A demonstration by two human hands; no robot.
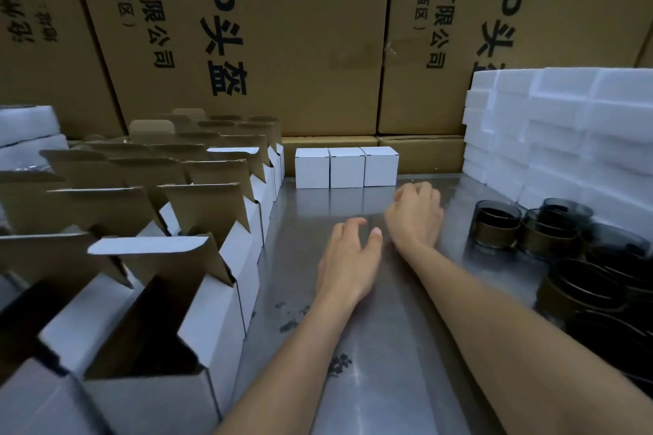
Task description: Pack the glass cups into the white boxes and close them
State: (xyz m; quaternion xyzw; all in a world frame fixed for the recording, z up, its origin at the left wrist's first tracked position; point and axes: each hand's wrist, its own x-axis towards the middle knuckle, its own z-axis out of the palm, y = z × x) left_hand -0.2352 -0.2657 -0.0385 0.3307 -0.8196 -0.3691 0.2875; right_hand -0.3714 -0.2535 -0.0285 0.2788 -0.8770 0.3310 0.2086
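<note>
Hands both empty over the metal table (353, 381): left hand (348, 259) w/ fingers loosely spread, right hand (417, 210) curled on nothing. Glass cups (551, 233) clustered at right, open white boxes (198, 268) lined up left, 3 closed boxes (347, 167) at back.

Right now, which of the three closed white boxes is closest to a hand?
The rightmost closed box of the row at the back. The right hand sits just in front of it; the other two are farther left.

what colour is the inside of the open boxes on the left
Brown cardboard inside the open boxes, white outside; the head view shows it.
</note>
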